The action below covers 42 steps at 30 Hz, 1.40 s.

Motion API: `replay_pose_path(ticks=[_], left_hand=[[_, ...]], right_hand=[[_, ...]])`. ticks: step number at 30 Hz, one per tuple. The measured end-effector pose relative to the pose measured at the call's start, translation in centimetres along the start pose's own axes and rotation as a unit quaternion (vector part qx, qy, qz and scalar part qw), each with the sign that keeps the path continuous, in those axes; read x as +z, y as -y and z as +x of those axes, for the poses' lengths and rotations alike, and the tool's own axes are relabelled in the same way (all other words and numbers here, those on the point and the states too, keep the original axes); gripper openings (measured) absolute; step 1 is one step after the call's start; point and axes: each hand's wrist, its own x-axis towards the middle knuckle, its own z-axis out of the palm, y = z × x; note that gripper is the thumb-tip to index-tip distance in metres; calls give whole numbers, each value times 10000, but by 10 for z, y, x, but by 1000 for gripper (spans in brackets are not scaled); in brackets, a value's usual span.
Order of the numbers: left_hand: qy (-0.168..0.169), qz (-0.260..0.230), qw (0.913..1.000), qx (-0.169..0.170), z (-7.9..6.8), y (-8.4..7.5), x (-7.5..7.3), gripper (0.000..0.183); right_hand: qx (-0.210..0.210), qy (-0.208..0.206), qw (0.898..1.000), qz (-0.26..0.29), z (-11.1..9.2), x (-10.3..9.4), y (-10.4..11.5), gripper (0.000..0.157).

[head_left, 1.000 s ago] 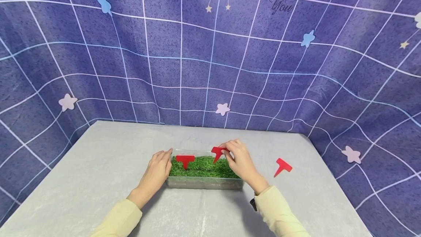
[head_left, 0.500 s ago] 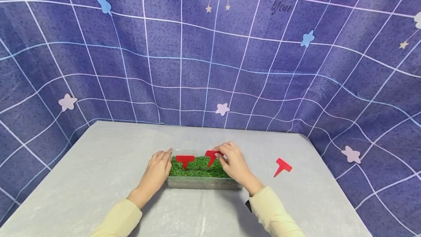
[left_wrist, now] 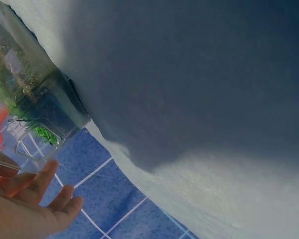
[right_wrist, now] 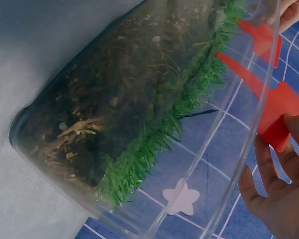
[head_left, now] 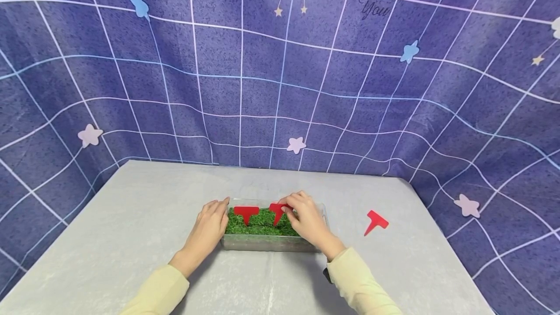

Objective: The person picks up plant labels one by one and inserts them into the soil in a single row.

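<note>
A clear plastic box [head_left: 271, 244] holds soil topped with green grass [head_left: 262, 230]. My left hand [head_left: 210, 222] holds the box by its left end, fingers at the rim [left_wrist: 20, 164]. With thumb and fingers, my right hand [head_left: 308, 220] pinches one end of a red T-shaped plant label [head_left: 276, 209]. That label's pointed stem reaches down into the grass, slightly tilted, as the right wrist view shows through the clear wall. To its left, another red plant label [head_left: 246, 212] stands upright in the grass.
A third red plant label [head_left: 377, 219] lies on the grey tabletop [head_left: 415, 256], right of the box. Behind the table hangs a blue-purple curtain [head_left: 245, 91] with a grid and star pattern.
My right hand has moved left and a little down with the plant label, bringing its stem into the grass beside the first label. My left hand stays at the box's left end.
</note>
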Motion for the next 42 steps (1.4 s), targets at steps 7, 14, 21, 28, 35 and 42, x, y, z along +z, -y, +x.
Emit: replay_pose_path(ticks=[7, 14, 21, 28, 35, 42], left_hand=[[-10, 9, 10000, 17, 0, 0, 0, 39], [2, -10, 10000, 16, 0, 0, 0, 39], [-37, -15, 10000, 61, 0, 0, 0, 39], [-54, -15, 10000, 70, 0, 0, 0, 39], [-28, -7, 10000, 64, 0, 0, 0, 38], [-15, -21, 10000, 52, 0, 0, 0, 38]], right_hand=[[87, 234, 9997, -39, -1, 3, 1, 11], [87, 407, 9990, -139, -1, 6, 1, 13], [-31, 427, 9988, -250, -1, 10, 0, 11], [-8, 440, 9986, -288, 0, 12, 0, 11], [62, 454, 9986, -250, 0, 13, 0, 11], [57, 463, 9988, -148, 0, 13, 0, 11]])
